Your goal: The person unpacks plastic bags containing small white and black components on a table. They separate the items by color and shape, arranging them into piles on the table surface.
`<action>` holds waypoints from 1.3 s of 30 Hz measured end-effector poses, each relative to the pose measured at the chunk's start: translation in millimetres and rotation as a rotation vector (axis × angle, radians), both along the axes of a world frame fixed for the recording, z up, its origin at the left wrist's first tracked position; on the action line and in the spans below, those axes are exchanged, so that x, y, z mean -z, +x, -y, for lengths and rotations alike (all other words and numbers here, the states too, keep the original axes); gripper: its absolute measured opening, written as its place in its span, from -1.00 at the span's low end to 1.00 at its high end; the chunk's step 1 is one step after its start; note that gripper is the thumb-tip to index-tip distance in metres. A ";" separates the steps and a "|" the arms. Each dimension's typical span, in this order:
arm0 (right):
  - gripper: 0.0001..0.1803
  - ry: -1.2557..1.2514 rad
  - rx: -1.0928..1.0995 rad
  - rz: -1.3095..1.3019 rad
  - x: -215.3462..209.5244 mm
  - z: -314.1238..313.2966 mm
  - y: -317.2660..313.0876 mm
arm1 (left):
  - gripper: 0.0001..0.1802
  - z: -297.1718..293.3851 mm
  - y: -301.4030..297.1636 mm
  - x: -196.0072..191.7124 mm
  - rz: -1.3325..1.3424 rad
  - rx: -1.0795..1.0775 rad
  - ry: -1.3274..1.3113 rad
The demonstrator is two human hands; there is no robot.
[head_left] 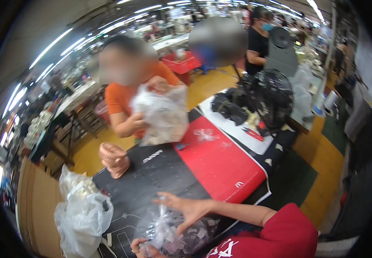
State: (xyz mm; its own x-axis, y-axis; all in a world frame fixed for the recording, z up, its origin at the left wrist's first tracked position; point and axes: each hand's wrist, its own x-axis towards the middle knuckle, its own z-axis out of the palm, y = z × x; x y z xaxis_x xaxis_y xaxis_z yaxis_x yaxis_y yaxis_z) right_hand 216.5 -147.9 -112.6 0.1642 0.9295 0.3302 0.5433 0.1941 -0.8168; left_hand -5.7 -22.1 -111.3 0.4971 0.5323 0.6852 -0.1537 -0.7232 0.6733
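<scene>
One right hand (189, 209), spread open, and one left hand (146, 250), grip unclear, are at one clear bag (162, 231).

own hands (189, 209): 2 | handled bag (161, 230): 1 | red panel (220, 165): 1

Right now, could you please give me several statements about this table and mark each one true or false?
1. The right hand is at the clear plastic bag. True.
2. The co-worker in orange has both hands free. False: the co-worker holds a whitish plastic bag.
3. The pinkish ribbed object is on the red panel. False: it is on the black surface.
4. White plastic bags are at the picture's left. True.
5. The right sleeve is green. False: it is red.
</scene>
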 end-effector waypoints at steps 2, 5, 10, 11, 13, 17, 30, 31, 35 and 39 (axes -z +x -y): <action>0.27 0.086 -0.013 0.043 1.1 6.9 -25.5 | -0.74 2.8 6.7 2.2 0.006 0.045 -0.032; 0.33 0.086 -0.084 -0.025 -3.7 16.6 -46.5 | -0.69 15.3 17.6 -5.2 0.022 0.077 -0.064; -0.04 0.045 -0.061 -0.138 -17.5 11.7 -63.3 | -0.52 43.8 35.2 -38.5 0.087 0.073 -0.095; -0.13 0.113 -0.045 -0.145 -18.4 11.2 -64.6 | -0.48 48.5 38.1 -45.0 0.109 0.065 -0.102; -0.26 0.184 -0.017 -0.168 -18.4 10.2 -67.6 | -0.40 55.1 41.9 -57.4 0.142 0.056 -0.095; -0.38 0.208 0.012 -0.245 -15.7 12.7 -73.4 | -0.28 55.3 44.4 -79.0 0.095 0.067 0.097; -0.42 0.259 0.169 -0.451 13.0 -1.5 -70.8 | -0.13 -3.8 35.2 18.7 -0.087 0.043 -0.304; -0.40 0.198 0.188 -0.419 16.2 -3.2 -71.9 | -0.09 -8.1 31.2 31.8 -0.089 -0.011 -0.350; -0.30 0.028 0.270 -0.283 22.0 -0.7 -79.0 | -0.23 -27.7 34.4 70.8 0.114 0.114 -0.752; -0.21 -0.051 0.296 -0.208 19.6 3.6 -79.1 | -0.24 -28.2 43.5 82.7 -0.008 0.036 -0.636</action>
State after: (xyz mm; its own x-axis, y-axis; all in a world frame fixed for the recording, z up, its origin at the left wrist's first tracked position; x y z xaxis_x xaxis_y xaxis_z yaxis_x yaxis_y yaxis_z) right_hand 137.4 -151.5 -132.2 0.4877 0.8458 0.2163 0.3913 0.0096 -0.9202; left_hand 37.7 6.1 -193.9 0.5257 0.8169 0.2371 -0.1634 -0.1766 0.9706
